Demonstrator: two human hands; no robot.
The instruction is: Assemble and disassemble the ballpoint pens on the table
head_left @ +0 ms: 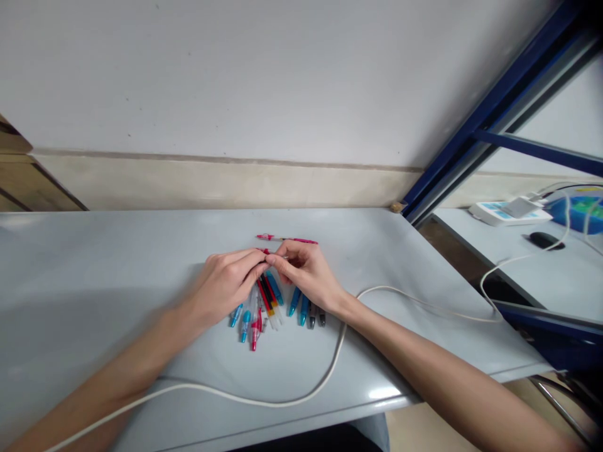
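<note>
My left hand (226,282) and my right hand (306,270) meet fingertip to fingertip over a heap of pen parts (271,304) on the pale grey table (117,263). Both hands pinch a small red pen piece (267,252) between thumb and fingers. The heap holds several blue, red, black and clear pen barrels and caps, partly hidden under my palms. One assembled red pen (286,238) lies alone just beyond my fingers, parallel to the wall.
A white cable (301,395) curves across the table's near part and runs off to the right. A blue metal frame (475,125) stands at the right. Beyond it a second table carries a white power strip (506,212), a black mouse (544,239) and cables.
</note>
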